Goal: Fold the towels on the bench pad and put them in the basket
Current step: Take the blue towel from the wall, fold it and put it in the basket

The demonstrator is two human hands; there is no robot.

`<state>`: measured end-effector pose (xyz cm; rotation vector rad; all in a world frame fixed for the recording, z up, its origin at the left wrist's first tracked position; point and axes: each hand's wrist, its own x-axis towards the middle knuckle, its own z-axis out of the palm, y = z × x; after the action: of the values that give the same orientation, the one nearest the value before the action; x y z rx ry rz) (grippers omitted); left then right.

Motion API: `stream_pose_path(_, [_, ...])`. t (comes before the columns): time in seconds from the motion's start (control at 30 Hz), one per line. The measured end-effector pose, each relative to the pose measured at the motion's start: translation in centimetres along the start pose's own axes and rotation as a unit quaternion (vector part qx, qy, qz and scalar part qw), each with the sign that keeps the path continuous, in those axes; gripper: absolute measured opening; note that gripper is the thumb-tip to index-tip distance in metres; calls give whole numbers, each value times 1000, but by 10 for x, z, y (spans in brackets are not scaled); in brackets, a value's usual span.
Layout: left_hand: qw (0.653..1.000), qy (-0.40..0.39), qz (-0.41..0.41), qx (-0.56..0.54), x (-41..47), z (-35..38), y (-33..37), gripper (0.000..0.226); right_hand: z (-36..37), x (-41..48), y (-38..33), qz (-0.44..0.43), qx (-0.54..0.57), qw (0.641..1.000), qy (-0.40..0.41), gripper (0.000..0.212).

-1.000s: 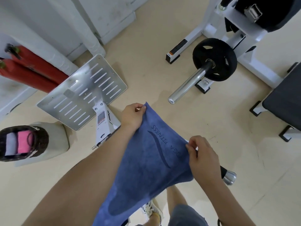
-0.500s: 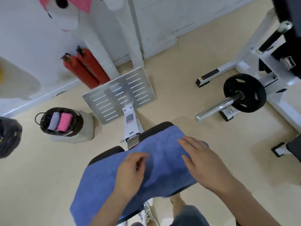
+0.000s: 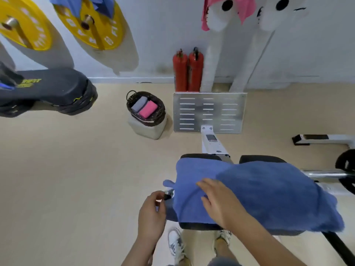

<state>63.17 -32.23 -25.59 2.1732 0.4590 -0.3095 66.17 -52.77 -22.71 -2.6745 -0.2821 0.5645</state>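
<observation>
1. Head view: a blue towel (image 3: 269, 192) is lying spread over the desk (image 3: 197, 226). It is covering most of the black padding, and its left and right edges are hanging past the sides.
2. The right hand (image 3: 219, 202) is resting flat on the towel's left part, with its fingers (image 3: 203, 184) straight, released and pointing left.
3. The left hand (image 3: 151, 214) is hovering at the towel's hanging left edge. Its fingers (image 3: 159, 196) are curling beside a small dark knob, and I cannot tell whether they are pinching the cloth or anything else.
4. The basket (image 3: 160, 118) is sitting on a pale block (image 3: 148, 131) on the floor, well apart from the desk, to its upper left.
5. A grey towel (image 3: 139, 104) and a pink towel (image 3: 148, 109) are lying folded side by side inside the basket, touching.
6. A slotted metal plate (image 3: 208, 113) is standing just right of the basket, with two red extinguishers (image 3: 188, 72) standing behind it against the wall.
7. White shoes (image 3: 175, 244) are showing below the desk's near edge.
</observation>
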Motion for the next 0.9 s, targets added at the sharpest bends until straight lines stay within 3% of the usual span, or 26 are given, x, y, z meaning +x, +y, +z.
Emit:
stream_pose_path(0.13, [993, -76, -73, -50, 11, 1, -34, 21, 32, 18, -31, -33, -103, 994, 5, 53])
stream_pose_path(0.27, [988, -124, -90, -10, 23, 15, -58, 25, 48, 23, -42, -34, -166, 985, 18, 70])
stream_pose_path(0.5, [984, -109, -90, 107, 38, 28, -89, 38, 70, 14, -33, -41, -162, 984, 67, 70])
stream_pose_path(0.67, [988, -46, -124, 80, 41, 37, -96, 21, 79, 10, -36, -54, -143, 981, 116, 68])
stream_pose_path(0.8, [990, -48, -109, 79, 42, 34, -92, 5, 89, 5, -49, -77, -150, 975, 142, 65])
stream_pose_path(0.9, [991, -58, -121, -18, 34, 15, -71, 7, 98, 4, -67, -94, -148, 976, 129, 69])
